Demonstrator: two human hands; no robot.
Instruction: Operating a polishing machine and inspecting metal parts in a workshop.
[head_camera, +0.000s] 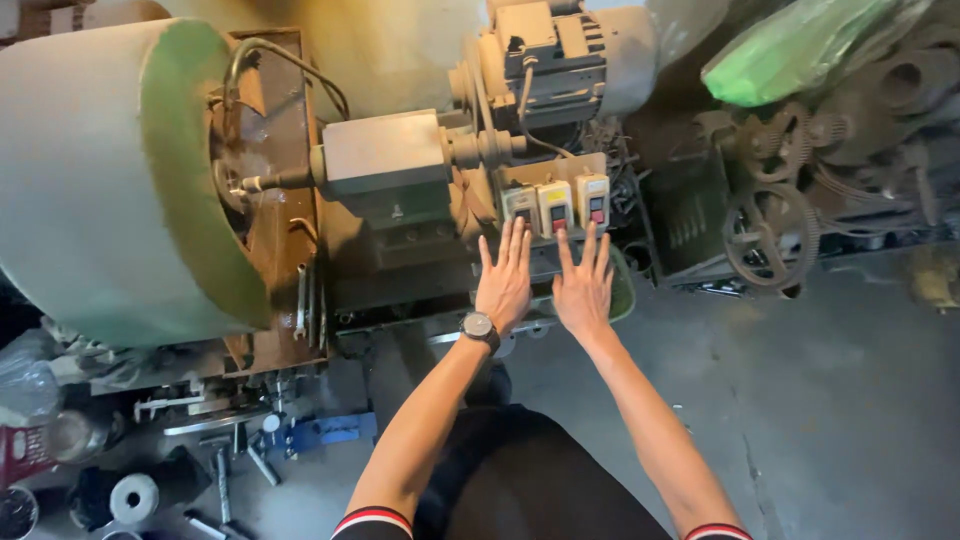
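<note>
- The left hand (505, 285) is stretched out flat, its grip released and fingers spread, holding nothing; a dark wristwatch (479, 327) sits on its wrist.
- Its fingertips (519, 228) reach just below the row of three pale switch boxes (556, 205); whether they touch the leftmost box cannot be told.
- The right hand (584, 290) lies just beside the left one, also flat with its grip released, fingers pointing up at the switch boxes, just short of them.
- The switch boxes, each with a red and a dark button, are mounted on a worn lathe-like machine (385, 165).
- Above the switch boxes sits a grey electric motor (550, 55).
- Well left of the switch boxes stands a large pale drum with a green rim (110, 180).
- Right of the switch boxes lie rusty gear wheels (770, 235) under a green plastic bag (800, 45).
- Below the drum, loose tools (230, 455) lie on the concrete floor (830, 400).
</note>
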